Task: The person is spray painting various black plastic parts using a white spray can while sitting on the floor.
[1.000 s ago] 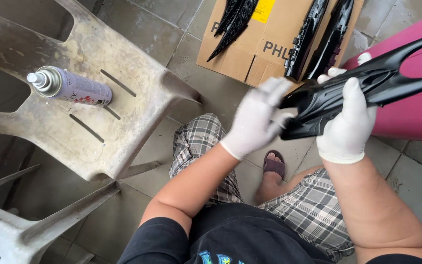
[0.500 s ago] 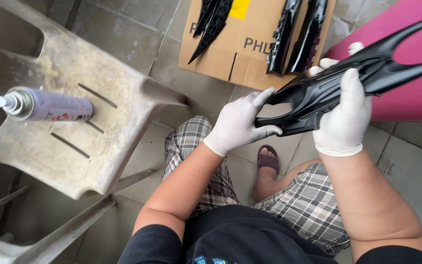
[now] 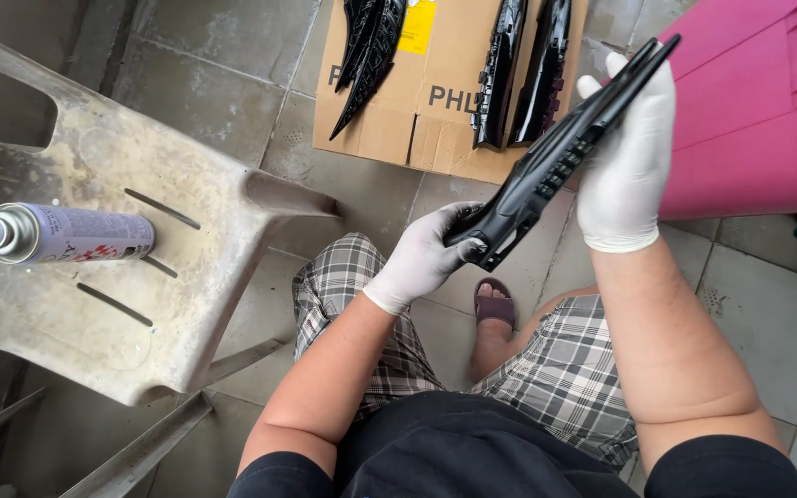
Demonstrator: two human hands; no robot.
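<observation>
The left hand (image 3: pixel 426 258), in a white glove, is clenched around the lower end of a long black plastic panel (image 3: pixel 555 161). The right hand (image 3: pixel 627 157), also gloved, grasps the upper part of the panel from behind, fingertips showing past its top edge.

The panel is held in the air above the person's knees, in front of the body. Its long axis runs diagonally, low end toward the left hand, narrow tip pointing up and to the right, over the edge of a pink bin (image 3: pixel 749 138). The piece is glossy black, slim, tapering to the tip, with a row of small ribs or slots along the facing side.

Beyond the hands a flattened brown cardboard box (image 3: pixel 445 120) lies on the grey tiled floor (image 3: pixel 767 314). It carries dark printed lettering and a yellow rectangular label (image 3: pixel 417 26) near its top edge. Four more black panels (image 3: pixel 518 69) rest on it in two pairs.

To the left stands a worn, stained plastic chair (image 3: pixel 186 277). A spray can (image 3: pixel 62 235) lies on its side on the seat, pale body with a red-and-black printed band, nozzle toward the left.
</observation>
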